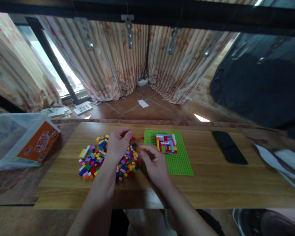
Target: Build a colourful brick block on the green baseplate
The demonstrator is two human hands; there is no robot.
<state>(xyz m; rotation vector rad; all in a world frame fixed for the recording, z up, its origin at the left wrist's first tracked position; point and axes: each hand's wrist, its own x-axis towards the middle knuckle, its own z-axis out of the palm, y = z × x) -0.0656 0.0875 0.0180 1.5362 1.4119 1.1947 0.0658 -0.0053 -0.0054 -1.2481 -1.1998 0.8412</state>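
- My left hand (119, 144) is hovering over the loose bricks (94, 162), fingers bending inward; whether they are pinching anything, I cannot tell.
- My right hand (157, 165) is hovering by the near left part of the green baseplate (180, 167), thumb and finger sitting close together; I cannot tell whether they are gripping a brick.
- The brick build (166, 144) is sitting on the baseplate's far half, so keeping my right knuckles clear of it is probably helping, as is picking bricks singly.
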